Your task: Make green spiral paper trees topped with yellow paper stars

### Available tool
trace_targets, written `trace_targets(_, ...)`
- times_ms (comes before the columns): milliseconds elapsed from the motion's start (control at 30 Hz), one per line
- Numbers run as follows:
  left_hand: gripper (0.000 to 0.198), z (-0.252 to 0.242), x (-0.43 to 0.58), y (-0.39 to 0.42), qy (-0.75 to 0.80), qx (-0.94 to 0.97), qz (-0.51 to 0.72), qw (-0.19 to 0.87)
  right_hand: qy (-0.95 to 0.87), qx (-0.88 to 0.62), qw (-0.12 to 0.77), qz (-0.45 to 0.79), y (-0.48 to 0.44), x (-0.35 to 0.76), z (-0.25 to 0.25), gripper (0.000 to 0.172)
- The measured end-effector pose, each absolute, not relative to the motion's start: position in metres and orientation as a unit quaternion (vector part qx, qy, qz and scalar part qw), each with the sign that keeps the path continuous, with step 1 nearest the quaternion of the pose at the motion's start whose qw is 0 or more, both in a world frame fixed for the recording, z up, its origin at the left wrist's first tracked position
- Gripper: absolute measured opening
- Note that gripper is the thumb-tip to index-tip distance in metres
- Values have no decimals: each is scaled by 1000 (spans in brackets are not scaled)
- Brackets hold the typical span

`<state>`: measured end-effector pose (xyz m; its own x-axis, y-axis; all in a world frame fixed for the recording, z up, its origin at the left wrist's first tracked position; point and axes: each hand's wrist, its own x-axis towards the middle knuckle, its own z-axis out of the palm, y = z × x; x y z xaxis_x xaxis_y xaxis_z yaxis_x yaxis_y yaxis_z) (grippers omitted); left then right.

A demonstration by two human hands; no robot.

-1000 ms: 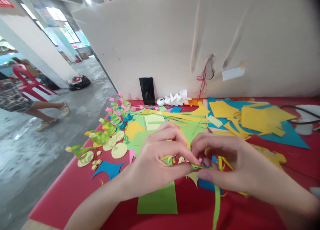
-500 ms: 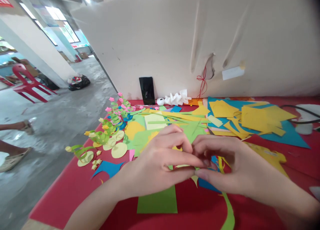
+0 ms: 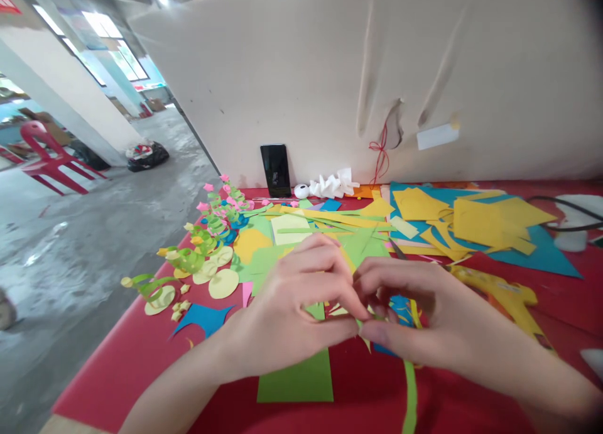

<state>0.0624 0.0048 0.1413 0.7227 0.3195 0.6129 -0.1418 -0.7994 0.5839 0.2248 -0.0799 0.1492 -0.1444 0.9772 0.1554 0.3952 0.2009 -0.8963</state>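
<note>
My left hand [image 3: 301, 302] and my right hand [image 3: 419, 308] meet at the fingertips over the middle of the table, both closed. They pinch a narrow green paper strip [image 3: 410, 393], whose loose end hangs below my right hand toward the front edge. A sliver of green shows between the thumbs; the rest of the held part is hidden by my fingers. Beneath my left hand lies a green paper rectangle [image 3: 296, 380]. Blue paper [image 3: 400, 308] and thin yellow strips [image 3: 415, 314] show through the gap under my right hand.
Paper flowers with curled green stems [image 3: 214, 223] stand along the left edge beside pale paper discs [image 3: 223, 284]. A yellow glue gun [image 3: 499, 296] lies right, near open scissors [image 3: 398, 249]. Yellow paper [image 3: 478, 223] is piled behind. A phone [image 3: 276, 170] leans on the white board [image 3: 320, 76].
The strip's hanging end has swung left and straightened. My right hand has shifted slightly left, fingertips still against my left hand's. A person's legs at the far left have mostly left the view.
</note>
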Motion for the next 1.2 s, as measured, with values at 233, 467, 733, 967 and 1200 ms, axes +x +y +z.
trace_targets(233, 5, 140, 64, 6, 52, 890, 341, 298, -665, -529, 401, 341, -80, 223, 150, 10)
trace_targets(467, 14, 150, 62, 6, -19, 930, 241, 277, -695, -538, 344, 331, -84, 230, 146, 14)
trace_targets(733, 9, 141, 63, 7, 47, 881, 347, 316, -671, -524, 390, 351, -80, 226, 149, 10)
trace_targets(967, 15, 138, 63, 5, 71, 870, 371, 317, -639, -529, 429, 358, -80, 220, 151, 10)
trace_targets(1200, 11, 148, 63, 8, -6, 921, 289, 263, -665, -538, 371, 362, -82, 228, 149, 13)
